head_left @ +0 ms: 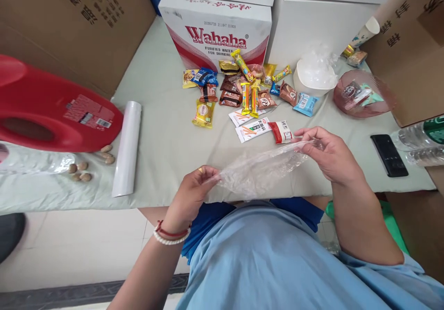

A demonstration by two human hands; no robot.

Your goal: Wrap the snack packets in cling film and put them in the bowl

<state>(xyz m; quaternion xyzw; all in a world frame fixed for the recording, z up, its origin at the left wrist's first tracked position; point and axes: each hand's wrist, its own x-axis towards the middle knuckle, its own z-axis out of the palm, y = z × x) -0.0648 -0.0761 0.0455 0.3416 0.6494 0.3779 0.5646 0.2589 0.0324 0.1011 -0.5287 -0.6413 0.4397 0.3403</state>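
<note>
A thin clear plastic bag [260,173] is stretched between my two hands at the table's near edge. My left hand [196,187] pinches its left end between thumb and fingers. At the other end, my right hand [331,155] grips the upper right corner of the bag. Just beyond the right fingertips lies a red-and-white snack packet [280,132]. White snack sachets [253,130] rest beside that packet. Farther back is a loose heap of small wrapped snacks, with a yellow packet [203,114] at its left and a light-blue packet [305,104] at its right.
A white roll [126,150] and a red jug [58,102] lie on the left, near several walnuts [83,166]. A Wahaha carton [218,35] stands behind the snacks. On the right are a white bowl [314,81], a pink bowl [362,93], a phone [389,155] and bottles [418,134].
</note>
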